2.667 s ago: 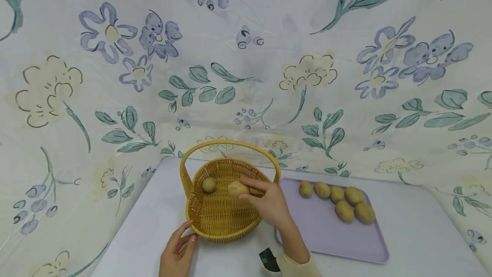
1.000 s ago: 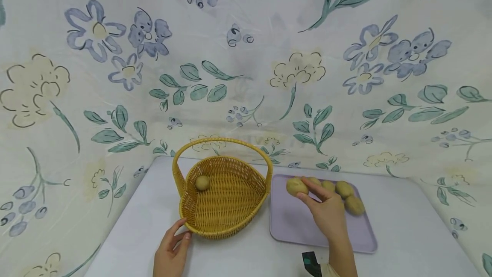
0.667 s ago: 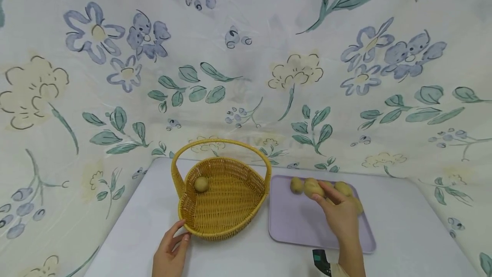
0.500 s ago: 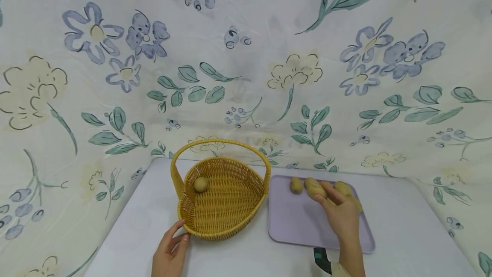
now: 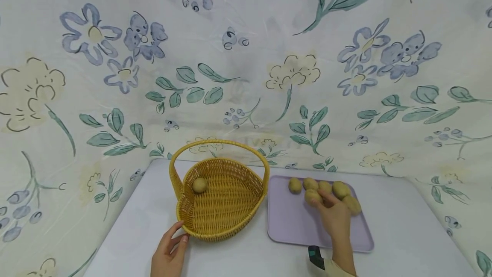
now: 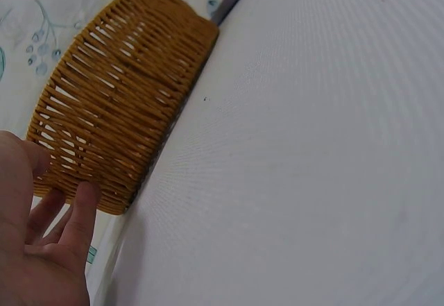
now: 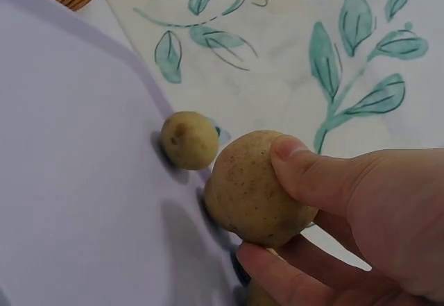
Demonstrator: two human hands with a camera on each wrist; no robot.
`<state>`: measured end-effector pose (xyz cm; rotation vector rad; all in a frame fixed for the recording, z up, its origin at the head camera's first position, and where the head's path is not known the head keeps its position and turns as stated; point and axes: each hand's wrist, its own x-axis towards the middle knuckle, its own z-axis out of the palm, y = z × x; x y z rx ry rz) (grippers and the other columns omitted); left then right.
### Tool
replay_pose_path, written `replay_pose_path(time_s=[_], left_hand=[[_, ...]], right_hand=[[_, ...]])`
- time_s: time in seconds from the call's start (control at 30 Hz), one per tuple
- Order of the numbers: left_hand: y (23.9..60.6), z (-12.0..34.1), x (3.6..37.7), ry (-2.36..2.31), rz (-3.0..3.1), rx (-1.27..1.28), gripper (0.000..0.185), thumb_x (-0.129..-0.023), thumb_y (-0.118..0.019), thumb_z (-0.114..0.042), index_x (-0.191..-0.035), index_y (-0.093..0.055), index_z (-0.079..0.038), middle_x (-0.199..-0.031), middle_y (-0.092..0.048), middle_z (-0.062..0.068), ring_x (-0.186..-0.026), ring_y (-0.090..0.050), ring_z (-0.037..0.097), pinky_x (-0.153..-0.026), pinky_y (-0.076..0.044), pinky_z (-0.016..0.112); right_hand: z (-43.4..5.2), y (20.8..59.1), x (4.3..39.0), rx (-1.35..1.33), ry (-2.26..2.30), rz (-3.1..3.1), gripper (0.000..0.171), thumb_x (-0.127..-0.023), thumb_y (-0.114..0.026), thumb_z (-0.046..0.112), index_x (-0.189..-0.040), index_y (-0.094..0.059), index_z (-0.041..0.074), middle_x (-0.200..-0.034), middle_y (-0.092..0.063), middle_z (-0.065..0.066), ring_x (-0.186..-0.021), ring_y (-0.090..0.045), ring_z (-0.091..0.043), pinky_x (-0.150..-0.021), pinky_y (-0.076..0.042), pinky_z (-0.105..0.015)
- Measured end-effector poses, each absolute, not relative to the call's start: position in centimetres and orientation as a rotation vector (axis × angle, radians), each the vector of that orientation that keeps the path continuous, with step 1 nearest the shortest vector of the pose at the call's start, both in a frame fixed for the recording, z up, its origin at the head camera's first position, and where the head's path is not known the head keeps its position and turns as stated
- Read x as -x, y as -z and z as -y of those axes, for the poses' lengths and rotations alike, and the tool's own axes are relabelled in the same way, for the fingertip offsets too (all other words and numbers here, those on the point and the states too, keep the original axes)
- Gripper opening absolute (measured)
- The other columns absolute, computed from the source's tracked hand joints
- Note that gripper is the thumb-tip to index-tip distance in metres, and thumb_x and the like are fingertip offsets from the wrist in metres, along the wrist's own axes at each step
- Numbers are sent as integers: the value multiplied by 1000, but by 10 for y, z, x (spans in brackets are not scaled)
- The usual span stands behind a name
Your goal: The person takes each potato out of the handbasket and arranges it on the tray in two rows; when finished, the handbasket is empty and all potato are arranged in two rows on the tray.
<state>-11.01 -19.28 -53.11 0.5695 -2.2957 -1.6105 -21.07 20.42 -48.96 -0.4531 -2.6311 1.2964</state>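
Note:
A woven yellow basket (image 5: pixel 223 208) with a hoop handle stands on the white table, one potato (image 5: pixel 199 185) inside at its left. My left hand (image 5: pixel 169 249) lies open on the table, fingertips (image 6: pixel 82 198) touching the basket's near wall (image 6: pixel 125 105). Right of the basket is a lilac tray (image 5: pixel 296 225) with several potatoes (image 5: pixel 295 185) along its far edge. My right hand (image 5: pixel 318 202) is over the tray, thumb and fingers pinching another potato (image 7: pixel 253 188) low among them. A smaller potato (image 7: pixel 189 139) sits just beyond it on the tray (image 7: pixel 69 181).
Floral cloth (image 5: pixel 246 76) rises as a wall behind and to both sides of the table (image 5: pixel 403 225). Bare tabletop lies in front of the basket and right of the tray. A dark wrist device (image 5: pixel 315 256) shows at the right forearm.
My right hand carried a potato out of the basket, across to the tray, and has lowered it among the potatoes there. The left hand and the basket stayed in place.

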Motion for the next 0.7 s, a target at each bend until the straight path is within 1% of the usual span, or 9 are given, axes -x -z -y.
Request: replay_pose_path(time_s=[0.1, 0.27, 0.4, 0.5, 0.53, 0.7], left_hand=[[530, 192, 110, 1624, 2288, -564, 46, -91, -62, -8, -133, -51, -25, -133, -49, -4, -94, -62, -3, -78, -54, 8], [529, 193, 109, 1652, 2288, -568, 47, -91, -61, -6, -133, -51, -26, -133, -48, -5, -95, -62, -2, -79, -54, 9], [528, 194, 109, 1643, 2307, -580, 48, -91, -61, -7, -134, -50, -26, -134, -48, -4, -95, -60, -6, -79, -54, 8], [529, 194, 109, 1642, 2311, -590, 47, -92, -62, -9, -134, -50, -26, -134, -48, -4, -94, -59, -7, -79, -54, 8], [529, 194, 109, 1648, 2306, -592, 46, -92, -62, -11, -134, -50, -27, -134, -48, -5, -95, -60, -5, -79, -54, 8], [529, 194, 109, 1651, 2305, -589, 46, -92, -61, -11, -134, -49, -27, -134, -47, -5, -95, -60, -6, -79, -53, 7]], right_hand=[[-203, 494, 212, 444, -1286, 2631, 47, -83, -72, 35, -124, -62, 12, -122, -62, -18, -113, -58, -38, -96, -48, -49], [-201, 501, 215, 444, -1287, 2630, 46, -84, -72, 32, -124, -62, 10, -122, -62, -18, -115, -58, -38, -98, -48, -50], [-199, 505, 217, 437, -1234, 2637, 43, -85, -71, 29, -123, -63, 11, -121, -63, -18, -114, -58, -38, -98, -48, -50], [-197, 506, 219, 422, -1204, 2636, 41, -85, -72, 26, -121, -64, 10, -122, -63, -19, -115, -56, -37, -99, -46, -50], [-196, 507, 219, 416, -1203, 2635, 41, -85, -71, 25, -122, -63, 9, -122, -62, -20, -116, -55, -37, -100, -46, -51], [-194, 511, 220, 395, -1182, 2640, 42, -85, -71, 20, -123, -62, 5, -121, -58, -23, -116, -52, -38, -100, -44, -52]])
